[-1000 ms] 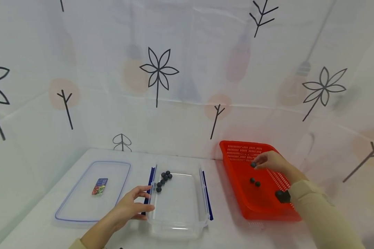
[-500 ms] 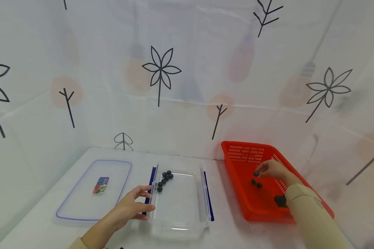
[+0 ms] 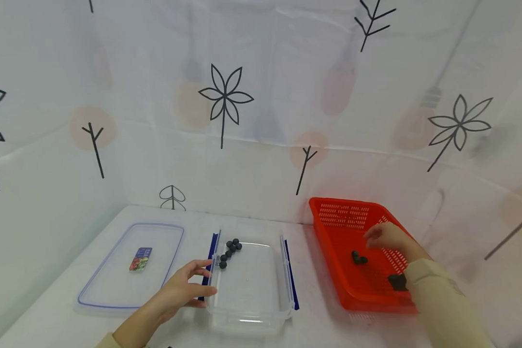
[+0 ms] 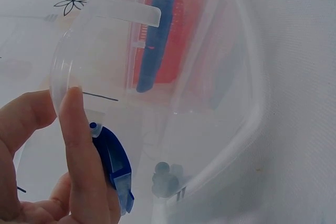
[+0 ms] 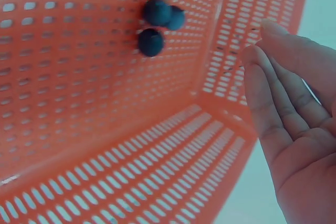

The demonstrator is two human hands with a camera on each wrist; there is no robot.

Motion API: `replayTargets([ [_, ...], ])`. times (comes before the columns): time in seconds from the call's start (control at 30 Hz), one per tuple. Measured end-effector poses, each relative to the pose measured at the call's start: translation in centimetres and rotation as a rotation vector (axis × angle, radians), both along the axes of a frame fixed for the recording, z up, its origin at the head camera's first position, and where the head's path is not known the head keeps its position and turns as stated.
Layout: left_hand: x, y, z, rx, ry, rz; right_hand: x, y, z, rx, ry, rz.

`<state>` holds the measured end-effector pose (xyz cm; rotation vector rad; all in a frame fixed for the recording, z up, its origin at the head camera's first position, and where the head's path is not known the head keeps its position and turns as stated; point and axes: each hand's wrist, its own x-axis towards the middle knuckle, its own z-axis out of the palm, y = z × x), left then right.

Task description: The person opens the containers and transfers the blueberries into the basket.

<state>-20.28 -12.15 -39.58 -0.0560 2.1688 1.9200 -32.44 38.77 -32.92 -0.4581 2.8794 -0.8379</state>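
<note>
My left hand (image 3: 187,287) holds the left wall of a clear plastic container (image 3: 252,278), its fingers and thumb around the rim beside a blue side latch (image 4: 115,163). Several dark blueberries (image 3: 230,249) lie in a line along the container's left side. Inside a red perforated basket (image 3: 337,280) at the right, three blueberries (image 5: 155,24) sit close together on the floor. Above them my right hand (image 3: 389,239) hovers with nothing in it, thumb and fingertips near each other. Part of its sleeve covers the basket's right side.
A clear lid (image 3: 113,285) with a blue edge lies left of the container, a colourful label (image 3: 140,259) on it. Some dark object (image 3: 398,282) shows in front of the sleeve over the basket. A patterned sheet (image 3: 261,121) hangs behind the white table.
My right hand let a blueberry drop beside the two in the basket, then drew back slightly to the right. The left hand stays at the container's rim.
</note>
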Motion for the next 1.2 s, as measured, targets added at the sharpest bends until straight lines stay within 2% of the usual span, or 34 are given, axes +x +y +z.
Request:
replayTargets([
  [0.1,0.0,0.0,0.0,-0.003,0.0,0.001,0.1,-0.5,0.9,-0.017,0.036,0.014],
  [0.27,0.1,0.0,-0.1,-0.001,-0.001,0.002,0.3,-2.0,2.0,-0.083,0.038,0.026],
  [0.57,0.2,0.0,0.0,0.002,0.0,0.001,0.5,-5.0,3.3,-0.073,0.092,0.021],
  [0.87,0.1,-0.1,-0.1,0.007,0.005,-0.005,0.4,-7.8,4.0,-0.13,0.062,0.022],
  [1.2,0.1,0.1,0.2,-0.007,-0.004,-0.011,0.6,-10.3,3.6,-0.147,0.068,0.014],
])
